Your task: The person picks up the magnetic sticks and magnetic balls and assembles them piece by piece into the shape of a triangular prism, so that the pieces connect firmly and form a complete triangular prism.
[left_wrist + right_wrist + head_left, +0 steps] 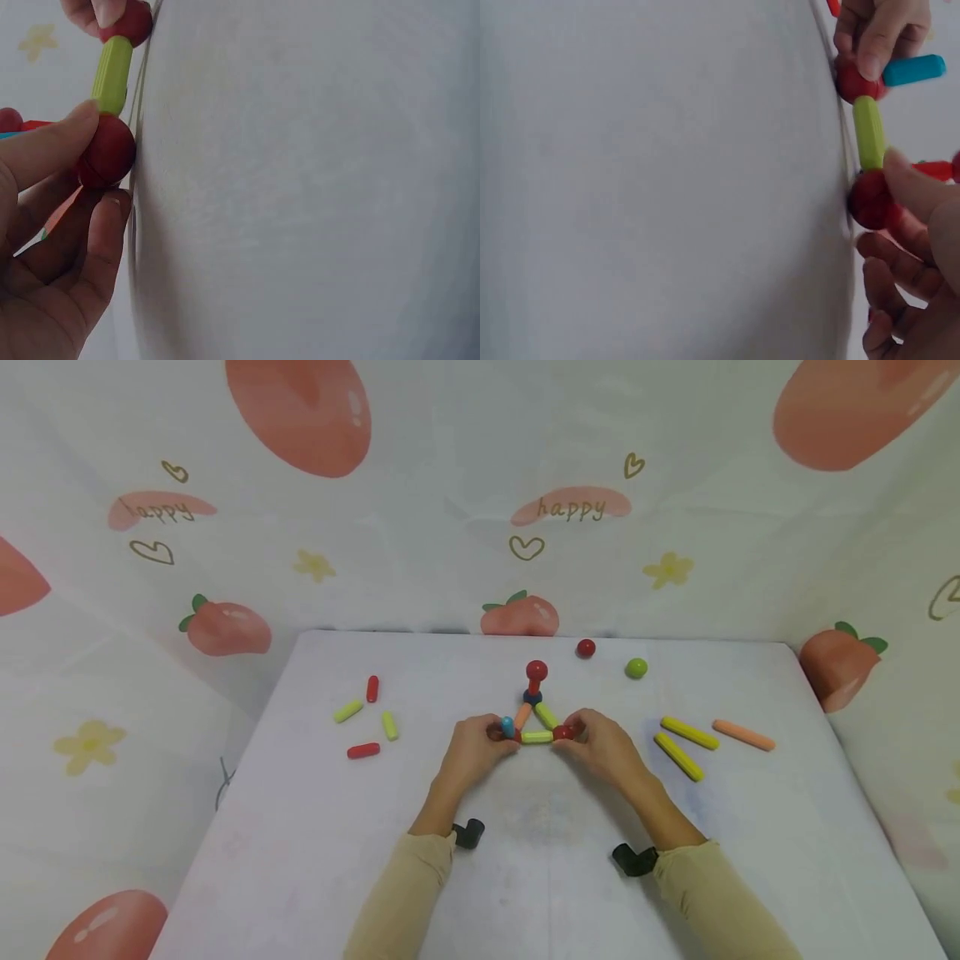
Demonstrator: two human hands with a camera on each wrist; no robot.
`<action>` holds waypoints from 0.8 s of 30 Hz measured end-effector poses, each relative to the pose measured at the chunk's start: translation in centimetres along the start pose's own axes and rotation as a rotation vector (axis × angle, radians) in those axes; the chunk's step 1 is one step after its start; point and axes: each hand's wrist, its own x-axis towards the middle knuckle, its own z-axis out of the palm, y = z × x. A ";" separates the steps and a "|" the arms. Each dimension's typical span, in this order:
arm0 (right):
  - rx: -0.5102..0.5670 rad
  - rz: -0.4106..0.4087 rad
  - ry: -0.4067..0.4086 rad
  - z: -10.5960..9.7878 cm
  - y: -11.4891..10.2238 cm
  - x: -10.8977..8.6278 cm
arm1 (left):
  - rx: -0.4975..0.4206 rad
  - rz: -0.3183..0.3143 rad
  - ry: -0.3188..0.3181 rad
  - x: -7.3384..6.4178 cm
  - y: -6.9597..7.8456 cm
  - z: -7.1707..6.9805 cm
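Observation:
A triangle of sticks and balls lies mid-table. Its front side is a yellow-green stick [536, 737], its left side an orange stick [523, 717], and another yellow-green stick [547, 716] forms the right. My left hand [474, 750] pinches the red ball [109, 154] at the left corner, from which a blue stick [915, 69] rises. At the right corner my right hand [606, 750] grips a second red ball [870, 201] between thumb and fingers. The back corner is a dark blue ball [532, 697], bearing an upright red stick [534, 686] topped by a red ball [536, 670].
Short red sticks [363, 750] and yellow-green sticks [389, 725] lie at left. Two long yellow sticks [678, 757] and a long orange stick [743, 735] are at right. Near the back edge sit a loose red ball [586, 648] and a green ball [636, 668].

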 end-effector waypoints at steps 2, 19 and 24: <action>0.000 0.006 -0.014 -0.8 0.2 0.3 | 0.006 -0.004 -0.008 0.1 0.1 0.0; -0.058 0.174 0.224 -8.0 5.5 6.3 | -0.038 -0.077 -0.020 0.0 0.1 0.0; -0.070 0.191 0.192 -8.0 6.1 7.1 | -0.048 -0.071 -0.020 0.0 0.2 0.0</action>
